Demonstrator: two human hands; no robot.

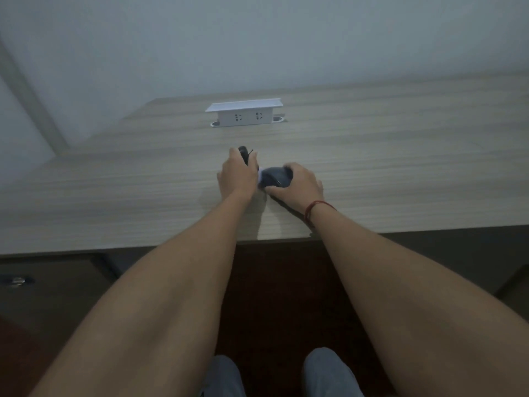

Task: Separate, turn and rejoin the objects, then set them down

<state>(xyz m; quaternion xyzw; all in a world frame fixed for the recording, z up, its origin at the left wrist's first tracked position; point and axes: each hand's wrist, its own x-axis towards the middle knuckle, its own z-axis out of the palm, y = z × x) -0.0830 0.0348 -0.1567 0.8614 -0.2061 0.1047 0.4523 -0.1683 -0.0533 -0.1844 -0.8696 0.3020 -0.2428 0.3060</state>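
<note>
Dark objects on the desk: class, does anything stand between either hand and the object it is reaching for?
Nothing visible does. The left hand already grips a small dark object, and the right hand grips a larger dark rounded object over something white.

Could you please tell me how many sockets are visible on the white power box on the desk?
2: both on the front face of the white power box, a left socket and a right socket. Other faces are hidden.

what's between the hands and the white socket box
Only bare desk, in the head view. The left hand and right hand, each gripping a dark object, sit nearer than the socket box.
</note>
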